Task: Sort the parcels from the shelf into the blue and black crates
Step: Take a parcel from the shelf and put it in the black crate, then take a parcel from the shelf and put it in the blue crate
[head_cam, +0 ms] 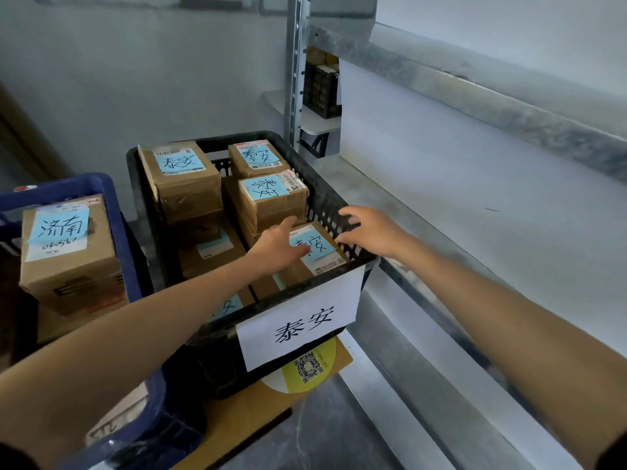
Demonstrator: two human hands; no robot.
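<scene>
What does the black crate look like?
The black crate looks like plastic, with walls full of little holes. A white paper sign hangs on its front. Brown cardboard parcels with blue notes fill it. It sits on flat cardboard beside the blue crate. The left hand rests on one parcel; the right hand is over its right rim.

And it's brown cardboard parcels (190, 188) wearing pale-blue paper notes (179, 162) inked black, a black lattice-walled plastic crate (327, 210) with a white black-lettered paper sign (302, 322), and a dark-blue plastic crate (113, 206).

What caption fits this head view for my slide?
Left hand rests on a parcel in the black crate, right hand at its rim; blue crate alongside.
</scene>
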